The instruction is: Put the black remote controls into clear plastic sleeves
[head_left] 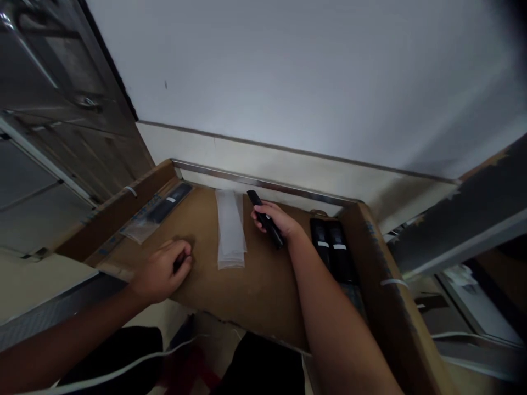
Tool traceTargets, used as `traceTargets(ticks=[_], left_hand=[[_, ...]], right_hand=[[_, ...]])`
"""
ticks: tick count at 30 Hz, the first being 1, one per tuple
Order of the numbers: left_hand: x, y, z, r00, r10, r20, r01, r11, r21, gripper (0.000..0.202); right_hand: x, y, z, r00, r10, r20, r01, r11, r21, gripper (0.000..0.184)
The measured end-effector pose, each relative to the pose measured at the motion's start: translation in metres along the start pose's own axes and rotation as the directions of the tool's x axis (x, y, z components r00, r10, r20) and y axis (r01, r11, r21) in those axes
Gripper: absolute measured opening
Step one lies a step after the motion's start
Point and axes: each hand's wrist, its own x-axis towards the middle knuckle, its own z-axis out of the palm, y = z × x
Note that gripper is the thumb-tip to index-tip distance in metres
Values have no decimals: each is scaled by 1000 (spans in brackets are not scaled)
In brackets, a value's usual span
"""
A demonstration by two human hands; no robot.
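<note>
My right hand [274,216] grips what looks like a slim black remote control [274,233], held slantwise above the cardboard-covered surface; no buttons show. A small white label is partly visible beside my fingers. Just left of it lies a stack of clear, frosted plastic sleeves [230,230], flat on the cardboard. My left hand [164,269] rests near the front left of the surface, fingers curled in, with nothing seen in it. Behind it, at the left edge, one black remote [171,202] lies in a clear sleeve. More sleeved black remotes [338,247] lie side by side right of my right forearm.
Brown raised sides [382,274] border the cardboard-covered surface [263,291] at left and right. A white wall [288,82] rises behind it. A metal door with a handle [37,55] stands at the upper left. A white cable [135,362] runs below, near my legs.
</note>
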Motion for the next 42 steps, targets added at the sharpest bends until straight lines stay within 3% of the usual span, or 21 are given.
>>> traceTargets(ticks=[10, 14, 17, 20, 26, 30, 36, 39, 42], left_hand=[[0, 1, 0, 999, 26, -26, -25, 999, 27, 16], [3, 8, 1, 999, 17, -33, -19, 998, -56, 18], [21, 28, 3, 994, 93, -66, -102, 984, -146, 23], [49, 54, 9, 974, 211, -85, -220, 968, -120, 24], [81, 76, 22, 941, 333, 55, -336, 938, 81, 4], [79, 72, 4, 964, 265, 9, -256, 920, 297, 8], [54, 46, -36, 947, 173, -270, -6, 853, 522, 9], [40, 38, -36, 958, 140, -250, 10, 857, 516, 7], [38, 38, -20, 977, 131, -168, -43, 894, 446, 4]], right_hand=[[6, 2, 14, 999, 42, -26, -42, 999, -18, 25], [6, 1, 17, 997, 48, -63, -52, 996, -70, 26], [5, 0, 18, 997, 24, -75, -31, 994, -103, 30], [3, 0, 18, 996, 28, -85, -37, 994, -105, 31], [5, 3, 14, 996, -23, -85, 16, 996, -82, 28], [4, 3, 14, 998, -5, -64, 0, 997, -71, 28], [4, 1, 16, 997, -1, -76, -5, 997, -81, 28], [5, 2, 15, 996, -6, -86, -1, 996, -87, 29], [7, 3, 16, 995, 4, -97, -12, 997, -78, 30]])
